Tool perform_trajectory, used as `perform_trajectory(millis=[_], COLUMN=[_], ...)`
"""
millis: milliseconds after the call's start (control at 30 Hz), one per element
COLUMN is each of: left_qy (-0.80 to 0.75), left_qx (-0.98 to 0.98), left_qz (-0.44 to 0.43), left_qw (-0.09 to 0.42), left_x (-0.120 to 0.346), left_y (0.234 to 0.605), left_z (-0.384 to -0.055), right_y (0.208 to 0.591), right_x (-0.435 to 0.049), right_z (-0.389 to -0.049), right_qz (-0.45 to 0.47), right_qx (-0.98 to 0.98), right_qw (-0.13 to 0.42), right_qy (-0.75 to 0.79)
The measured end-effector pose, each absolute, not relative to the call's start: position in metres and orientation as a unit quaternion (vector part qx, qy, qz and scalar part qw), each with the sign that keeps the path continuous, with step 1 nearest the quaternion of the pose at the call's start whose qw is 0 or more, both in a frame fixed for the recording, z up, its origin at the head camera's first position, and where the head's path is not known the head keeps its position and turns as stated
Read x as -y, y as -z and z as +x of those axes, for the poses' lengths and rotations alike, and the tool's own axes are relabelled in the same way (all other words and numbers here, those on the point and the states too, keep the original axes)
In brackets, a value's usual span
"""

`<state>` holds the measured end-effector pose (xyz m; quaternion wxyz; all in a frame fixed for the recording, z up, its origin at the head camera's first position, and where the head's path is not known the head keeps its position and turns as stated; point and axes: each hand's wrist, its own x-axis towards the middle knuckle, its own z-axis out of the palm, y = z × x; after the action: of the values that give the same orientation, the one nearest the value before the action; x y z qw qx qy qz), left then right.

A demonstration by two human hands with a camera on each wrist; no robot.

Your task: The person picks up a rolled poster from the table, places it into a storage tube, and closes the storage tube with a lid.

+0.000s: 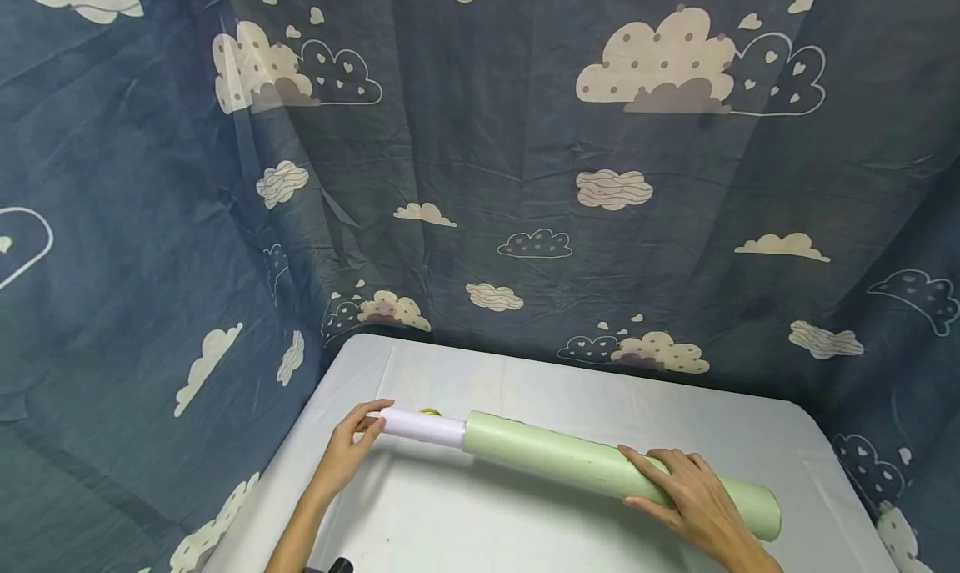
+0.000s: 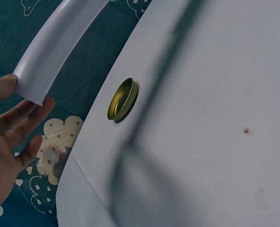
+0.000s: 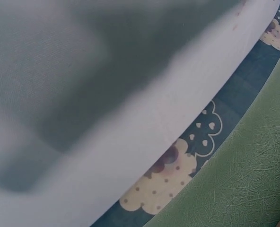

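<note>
A long pale green tube [image 1: 555, 452] slants across the head view above the white table, its shadow falling below it. My right hand [image 1: 686, 498] grips it from above near its right end, thumb on the near side. Out of the tube's left opening sticks a white roll [image 1: 423, 427], narrower than the tube. My left hand [image 1: 352, 448] pinches the roll's free end between thumb and fingers. In the left wrist view the white roll [image 2: 57, 52] is smooth and glossy, with the thumb on one edge. The tube's textured green surface [image 3: 234, 175] fills a corner of the right wrist view.
A round gold lid [image 2: 123, 100] lies on the white table [image 1: 450, 523] behind the roll. Dark blue cloth [image 1: 480, 139] with cloud prints hangs behind and beside the table. A small black object [image 1: 341, 565] shows at the bottom edge near the left forearm.
</note>
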<state>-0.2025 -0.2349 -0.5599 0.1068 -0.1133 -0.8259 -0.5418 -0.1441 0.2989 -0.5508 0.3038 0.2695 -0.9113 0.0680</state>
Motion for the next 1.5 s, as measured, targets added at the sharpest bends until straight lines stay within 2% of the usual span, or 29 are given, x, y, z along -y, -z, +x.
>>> perform_trajectory(millis=[1000,1500], left_qy=[0.565,0.559], left_qx=[0.805,0.81], left_qz=[-0.142,-0.166], left_qw=[0.111,0.052], left_x=[0.21,0.192], left_y=[0.556,0.567], left_z=[-0.213,-0.209], right_y=[0.553,0.556], right_x=[-0.294,-0.286], right_z=[-0.144,-0.145], right_qz=[0.264,0.271], right_qx=[0.909,0.907], right_qw=[0.316,0.314], right_qy=[-0.073,-0.072])
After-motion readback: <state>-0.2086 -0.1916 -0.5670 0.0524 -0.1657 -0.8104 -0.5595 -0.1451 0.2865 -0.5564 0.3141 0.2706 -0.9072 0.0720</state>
